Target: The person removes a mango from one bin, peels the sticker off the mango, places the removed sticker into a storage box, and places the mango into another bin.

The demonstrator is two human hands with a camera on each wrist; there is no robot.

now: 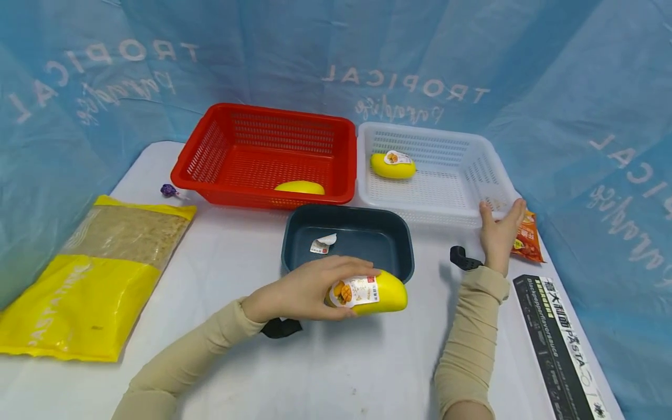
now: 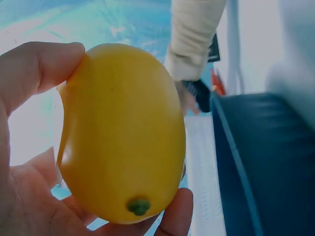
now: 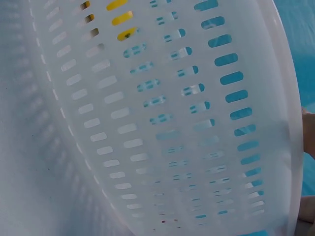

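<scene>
My left hand (image 1: 320, 286) grips a yellow mango (image 1: 391, 291) with a white label, holding it over the table beside the near edge of the dark blue tub (image 1: 346, 213). In the left wrist view the mango (image 2: 123, 132) shows its green stem end, with thumb and fingertips around its sides. At the near right corner of the white basket (image 1: 436, 213), my right hand (image 1: 500, 233) holds the rim, thumb and fingers spread over it. The right wrist view shows the slotted basket wall (image 3: 197, 123), with parts of the fingers (image 3: 309, 132) beyond the rim.
Another labelled mango (image 1: 392, 169) lies in the white basket, and a yellow fruit (image 1: 300, 187) in the red basket (image 1: 262, 198). A peeled label (image 1: 322, 244) is in the tub. Around them are a pasta bag (image 1: 100, 280), a wrapped lollipop (image 1: 169, 190), an orange packet (image 1: 527, 239) and a pasta box (image 1: 559, 344).
</scene>
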